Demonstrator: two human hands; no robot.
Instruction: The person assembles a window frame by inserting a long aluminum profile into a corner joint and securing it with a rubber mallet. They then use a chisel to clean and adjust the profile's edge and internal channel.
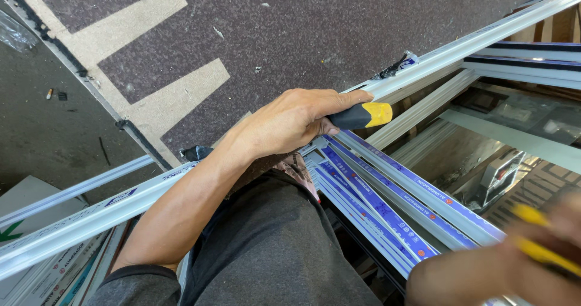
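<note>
Hands at work over long pale metal window-frame profiles, seen from above by the person's own head camera. The left hand (290, 121) is clenched around a tool with a black and yellow handle (361, 116), the yellow end sticking out past the fingers. The tool's working end is hidden inside the fist and under the hand, so its kind cannot be told. Just beyond this grip runs a long white profile (478, 39), slanting away to the upper right. Directly beneath and to the near side of the grip lies a bundle of profiles wrapped in blue and white protective film (387, 212), fanning toward the lower right.

The right hand (514, 263) sits in the lower right corner, badly blurred and partly cut off by the frame edge. It seems to close on something thin and yellow (541, 251), but whether that grip is firm cannot be told.

As a judgement, the work looks mid-way: the film is still on the bundle, and no finished joint or assembled frame shows.

Below the left forearm, a knee in dark grey trousers (272, 251) fills the lower centre. Beyond the left grip lies a speckled maroon floor (290, 21) with pale patches. Glass and clutter at the right are too reflective to read.
</note>
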